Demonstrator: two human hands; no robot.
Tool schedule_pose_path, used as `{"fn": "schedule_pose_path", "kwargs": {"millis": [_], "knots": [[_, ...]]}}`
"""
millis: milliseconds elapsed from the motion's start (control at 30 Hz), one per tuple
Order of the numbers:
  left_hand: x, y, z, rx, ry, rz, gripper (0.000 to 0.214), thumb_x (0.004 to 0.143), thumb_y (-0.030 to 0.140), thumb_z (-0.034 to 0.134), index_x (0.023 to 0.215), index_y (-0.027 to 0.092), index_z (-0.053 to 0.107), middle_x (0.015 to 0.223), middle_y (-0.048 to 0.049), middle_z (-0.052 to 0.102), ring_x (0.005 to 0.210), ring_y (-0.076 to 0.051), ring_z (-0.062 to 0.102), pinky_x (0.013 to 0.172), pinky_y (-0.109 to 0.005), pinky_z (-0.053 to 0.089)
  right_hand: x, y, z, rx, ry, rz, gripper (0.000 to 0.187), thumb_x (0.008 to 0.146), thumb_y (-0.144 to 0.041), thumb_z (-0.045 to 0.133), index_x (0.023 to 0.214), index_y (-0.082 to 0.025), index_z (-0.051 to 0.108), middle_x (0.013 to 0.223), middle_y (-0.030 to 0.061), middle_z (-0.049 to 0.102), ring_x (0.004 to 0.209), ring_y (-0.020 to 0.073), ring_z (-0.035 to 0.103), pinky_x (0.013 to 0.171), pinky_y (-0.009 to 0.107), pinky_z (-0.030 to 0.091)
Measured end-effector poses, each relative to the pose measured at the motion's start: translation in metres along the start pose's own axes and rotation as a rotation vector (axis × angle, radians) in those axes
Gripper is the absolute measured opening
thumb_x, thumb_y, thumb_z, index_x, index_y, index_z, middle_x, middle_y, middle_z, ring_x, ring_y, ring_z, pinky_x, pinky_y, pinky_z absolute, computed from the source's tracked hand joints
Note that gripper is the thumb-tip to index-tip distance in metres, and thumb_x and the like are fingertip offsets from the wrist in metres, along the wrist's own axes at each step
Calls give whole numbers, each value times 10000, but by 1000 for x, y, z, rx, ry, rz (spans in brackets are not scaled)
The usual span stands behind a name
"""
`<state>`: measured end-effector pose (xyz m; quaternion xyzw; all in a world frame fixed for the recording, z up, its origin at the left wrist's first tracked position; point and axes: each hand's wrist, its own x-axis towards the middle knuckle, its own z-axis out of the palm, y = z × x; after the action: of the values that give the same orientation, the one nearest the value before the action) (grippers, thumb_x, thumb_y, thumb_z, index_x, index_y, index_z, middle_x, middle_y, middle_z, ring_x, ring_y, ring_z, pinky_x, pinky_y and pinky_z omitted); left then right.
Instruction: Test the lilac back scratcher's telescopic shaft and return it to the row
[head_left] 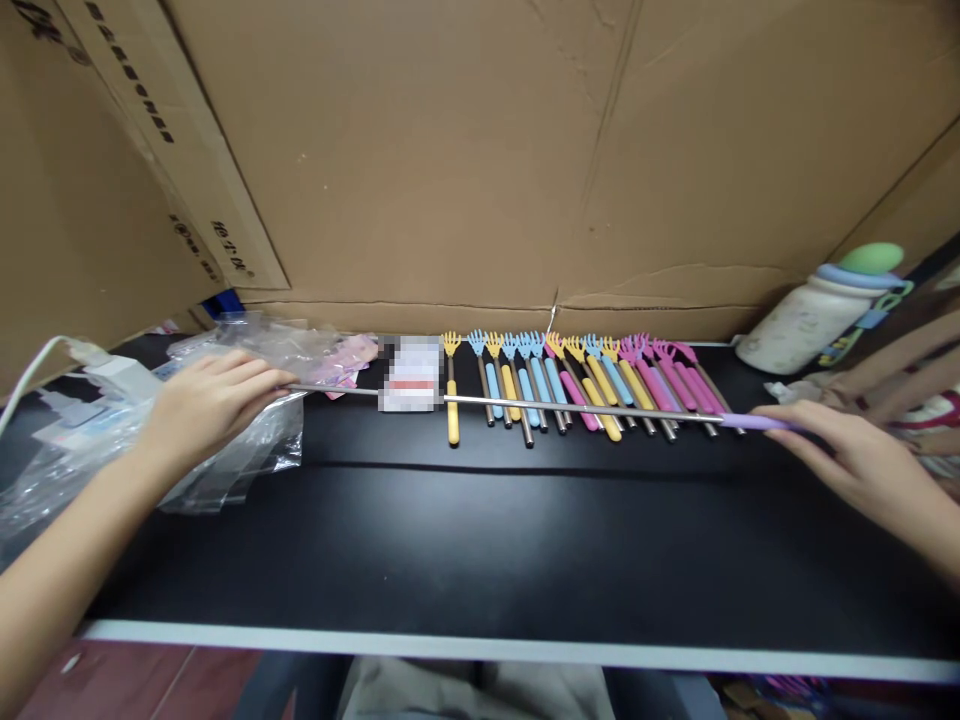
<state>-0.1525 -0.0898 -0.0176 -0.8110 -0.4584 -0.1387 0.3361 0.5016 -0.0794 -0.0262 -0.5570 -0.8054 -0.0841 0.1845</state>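
Observation:
A telescopic back scratcher (pixel 525 403) is stretched out long across the view, held level above the black table. My left hand (pixel 217 395) is closed round its left end, so the head is hidden in the fingers. At the other end, my right hand (pixel 847 450) grips the purple handle. Behind the metal rod lies a row of several short back scratchers (pixel 596 385) in blue, yellow and pink, claws pointing away from me. A single yellow back scratcher (pixel 452 390) lies slightly apart, left of the row.
Clear plastic bags (pixel 240 470) are heaped at the left, near a white plug or adapter (pixel 124 375). A blurred white card or packet (pixel 411 373) lies mid-table beside pink packaging (pixel 349 360). Cardboard (pixel 450 150) walls the back. A white bottle (pixel 810 315) leans at the right.

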Motion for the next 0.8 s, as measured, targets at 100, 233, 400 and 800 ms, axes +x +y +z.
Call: {"fn": "schedule_pose_path", "kwargs": {"millis": [100,233,400,800], "knots": [[7,8,-1,-49,20,-40,310,934,308,318,851,250,610,737,-39,606,727,-193,566,619,-296,371,6,-17,-1,34,37,10,307,840,-451,425,974,-222,579,964,113,644,902,223,592,823,315,427],[34,35,-9,-41,43,47,262,933,315,365,901,230,611,728,-10,614,698,-169,539,593,-274,367,18,-64,3,62,14,-100,304,869,-421,421,985,-203,599,942,94,661,848,198,617,753,281,453],[70,97,-22,-92,125,200,266,935,308,386,811,221,605,689,11,619,696,-134,541,574,-252,355,28,-145,15,35,69,-306,253,901,-344,402,985,-208,598,936,43,683,775,165,651,647,245,463],[99,161,-33,-144,205,273,194,915,240,438,763,189,546,629,25,565,641,-135,507,555,-275,307,35,-214,24,20,13,-343,249,928,-368,340,954,-225,543,701,-17,667,508,131,598,449,231,350]]}}
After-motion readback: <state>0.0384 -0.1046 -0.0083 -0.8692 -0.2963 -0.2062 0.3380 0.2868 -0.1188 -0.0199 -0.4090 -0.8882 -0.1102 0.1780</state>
